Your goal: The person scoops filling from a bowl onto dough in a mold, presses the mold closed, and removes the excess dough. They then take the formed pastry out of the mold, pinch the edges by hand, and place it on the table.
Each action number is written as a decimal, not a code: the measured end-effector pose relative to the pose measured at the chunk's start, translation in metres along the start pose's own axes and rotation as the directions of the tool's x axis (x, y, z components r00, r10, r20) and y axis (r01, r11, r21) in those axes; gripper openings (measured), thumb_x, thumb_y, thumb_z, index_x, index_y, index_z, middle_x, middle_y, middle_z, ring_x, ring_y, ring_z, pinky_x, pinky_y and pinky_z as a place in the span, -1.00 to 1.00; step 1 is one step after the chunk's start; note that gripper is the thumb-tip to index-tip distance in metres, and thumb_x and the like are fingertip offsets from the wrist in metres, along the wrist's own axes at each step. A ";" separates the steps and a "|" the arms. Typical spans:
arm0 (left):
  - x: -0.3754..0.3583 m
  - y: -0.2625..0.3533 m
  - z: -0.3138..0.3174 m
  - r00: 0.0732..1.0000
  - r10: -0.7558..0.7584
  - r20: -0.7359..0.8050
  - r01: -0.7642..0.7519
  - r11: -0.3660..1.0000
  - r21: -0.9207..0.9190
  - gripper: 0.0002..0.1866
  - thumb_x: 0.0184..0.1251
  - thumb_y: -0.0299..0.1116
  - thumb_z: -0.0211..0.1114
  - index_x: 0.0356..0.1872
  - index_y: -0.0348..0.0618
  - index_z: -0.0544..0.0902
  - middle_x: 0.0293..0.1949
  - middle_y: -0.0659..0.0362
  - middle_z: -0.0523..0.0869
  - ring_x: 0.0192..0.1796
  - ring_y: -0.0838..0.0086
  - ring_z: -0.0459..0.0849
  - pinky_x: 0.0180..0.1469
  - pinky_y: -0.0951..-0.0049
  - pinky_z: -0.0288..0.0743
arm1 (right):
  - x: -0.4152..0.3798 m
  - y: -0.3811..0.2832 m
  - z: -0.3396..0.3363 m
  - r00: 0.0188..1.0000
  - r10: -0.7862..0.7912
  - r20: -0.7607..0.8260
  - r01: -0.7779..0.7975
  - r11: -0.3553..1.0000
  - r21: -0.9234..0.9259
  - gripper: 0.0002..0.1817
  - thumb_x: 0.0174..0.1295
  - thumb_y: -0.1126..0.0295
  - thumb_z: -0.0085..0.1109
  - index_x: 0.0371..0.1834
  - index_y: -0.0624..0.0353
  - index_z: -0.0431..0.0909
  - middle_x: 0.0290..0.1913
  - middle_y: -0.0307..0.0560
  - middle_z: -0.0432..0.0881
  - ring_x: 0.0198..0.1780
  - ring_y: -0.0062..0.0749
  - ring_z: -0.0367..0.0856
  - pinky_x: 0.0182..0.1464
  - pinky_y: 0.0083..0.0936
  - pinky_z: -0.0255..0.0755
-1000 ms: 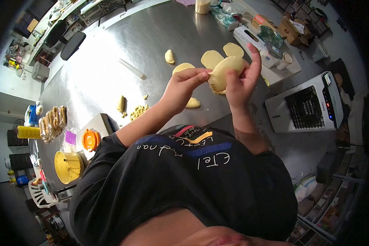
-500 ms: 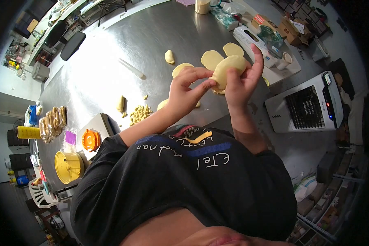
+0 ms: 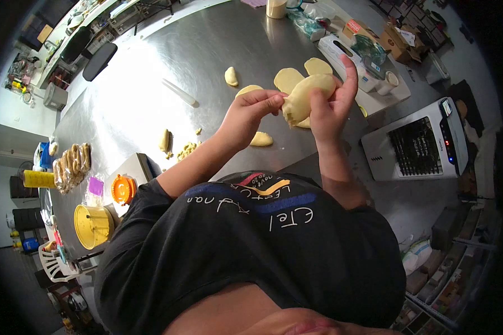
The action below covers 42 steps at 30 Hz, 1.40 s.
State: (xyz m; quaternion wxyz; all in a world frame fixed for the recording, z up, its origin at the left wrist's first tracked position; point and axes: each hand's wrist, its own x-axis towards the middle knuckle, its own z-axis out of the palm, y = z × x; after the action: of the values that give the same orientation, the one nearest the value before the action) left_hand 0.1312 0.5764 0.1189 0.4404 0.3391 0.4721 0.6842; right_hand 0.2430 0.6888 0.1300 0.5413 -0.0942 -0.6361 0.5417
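A folded piece of pale yellow dough [image 3: 303,100] lies in my right hand [image 3: 331,109], its thumb pressed on top and its index finger raised. Crumbly filling shows at the dough's open lower end. At the dough's left edge, thumb and fingers of my left hand [image 3: 254,111] close together in a pinch. Flat dough rounds [image 3: 288,78] lie on the steel table beyond the hands, another dough round [image 3: 248,89] partly behind my left hand. Below the hands rests a plump dough piece [image 3: 261,139]. A small heap of chopped filling [image 3: 185,151] is partly hidden by my left forearm.
On the steel table [image 3: 207,44] lie a white rolling pin [image 3: 179,93] and more dough pieces [image 3: 231,77]. To the left are an orange dough press [image 3: 123,190], a yellow tub [image 3: 93,226] and bagged brown sticks [image 3: 71,167]. A white appliance [image 3: 419,142] stands at right.
My left hand has shifted slightly left and down along the dough's edge. The dough in my right hand has tilted, so filling now shows at its end. The left forearm covers more of the heap.
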 end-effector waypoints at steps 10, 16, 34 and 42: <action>-0.002 0.003 0.008 0.976 0.209 -0.057 -0.202 0.973 0.115 -0.75 0.31 -0.32 0.24 -0.10 -0.26 0.64 -0.21 0.24 0.66 -0.24 0.60 0.53 -0.11 0.59 0.40 | 0.010 -0.007 0.014 0.990 -0.088 -0.109 0.089 0.996 -0.002 -0.24 0.04 0.63 0.02 0.35 0.19 -0.07 -0.24 -0.09 0.43 -0.33 -0.54 0.49 -0.27 -0.62 0.48; -0.002 0.001 0.012 0.888 0.459 -0.025 -0.423 0.836 0.350 -0.78 0.23 -0.35 0.32 -0.16 -0.22 0.67 -0.26 0.18 0.69 -0.21 0.59 0.58 -0.13 0.55 0.45 | 0.006 -0.013 0.019 0.972 -0.112 -0.207 0.104 0.993 -0.049 -0.23 0.03 0.63 -0.02 0.37 0.15 -0.07 -0.19 -0.07 0.43 -0.27 -0.50 0.47 -0.18 -0.57 0.46; 0.011 0.015 0.010 0.990 -0.123 0.070 0.140 0.926 -0.351 -0.71 0.25 -0.29 0.28 -0.10 -0.27 0.64 -0.22 0.23 0.66 -0.21 0.58 0.52 -0.04 0.56 0.35 | 0.012 -0.022 0.014 0.969 -0.138 -0.206 0.131 0.990 -0.049 -0.18 0.02 0.63 0.01 0.36 0.20 -0.17 -0.24 -0.09 0.43 -0.28 -0.52 0.45 -0.15 -0.58 0.44; 0.005 0.009 0.021 0.941 0.338 -0.009 -0.334 0.934 0.131 -0.76 0.23 -0.35 0.31 -0.12 -0.19 0.67 -0.27 0.24 0.67 -0.14 0.55 0.56 -0.01 0.54 0.41 | 0.014 -0.017 0.013 0.930 -0.211 -0.302 0.194 0.977 -0.086 -0.26 0.03 0.62 -0.09 0.37 0.12 -0.02 -0.13 -0.04 0.42 -0.19 -0.43 0.46 -0.12 -0.51 0.46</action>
State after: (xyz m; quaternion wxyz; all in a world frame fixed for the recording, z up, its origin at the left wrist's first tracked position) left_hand 0.1449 0.5871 0.1347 0.2872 0.4316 0.4569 0.7228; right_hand 0.2355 0.6845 0.1539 0.6845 -0.1266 -0.5642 0.4440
